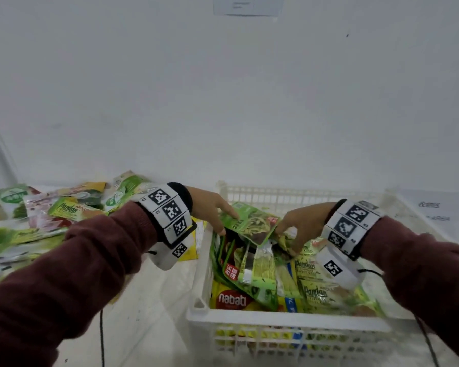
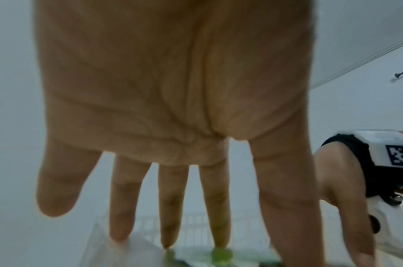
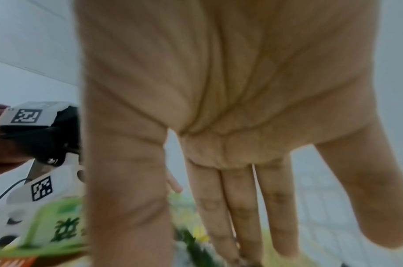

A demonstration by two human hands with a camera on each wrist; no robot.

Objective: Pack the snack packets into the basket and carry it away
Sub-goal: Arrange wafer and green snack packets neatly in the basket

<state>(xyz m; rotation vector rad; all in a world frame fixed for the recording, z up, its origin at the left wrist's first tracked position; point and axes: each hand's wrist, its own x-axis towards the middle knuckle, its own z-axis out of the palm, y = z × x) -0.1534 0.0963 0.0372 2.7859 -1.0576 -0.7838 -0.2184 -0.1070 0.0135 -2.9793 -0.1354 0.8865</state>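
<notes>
Basket point(image 1: 289, 323) at 6 o'clock; both hands' straight, spread fingers point(image 2: 170, 207) touch a green packet point(image 1: 249, 222), long axis 10-to-4.

Soft, even, cool light fills the room, with barely any shadow on the white wall point(image 1: 223, 102). The head view bends straight lines toward its edges, and the packets point(image 1: 37, 207) at the left smear with motion blur. Both wrist views are dim and soft: the left hand point(image 2: 173, 90) and right hand point(image 3: 218, 90) sit backlit against the bright wall, their outlines glowing slightly.
</notes>
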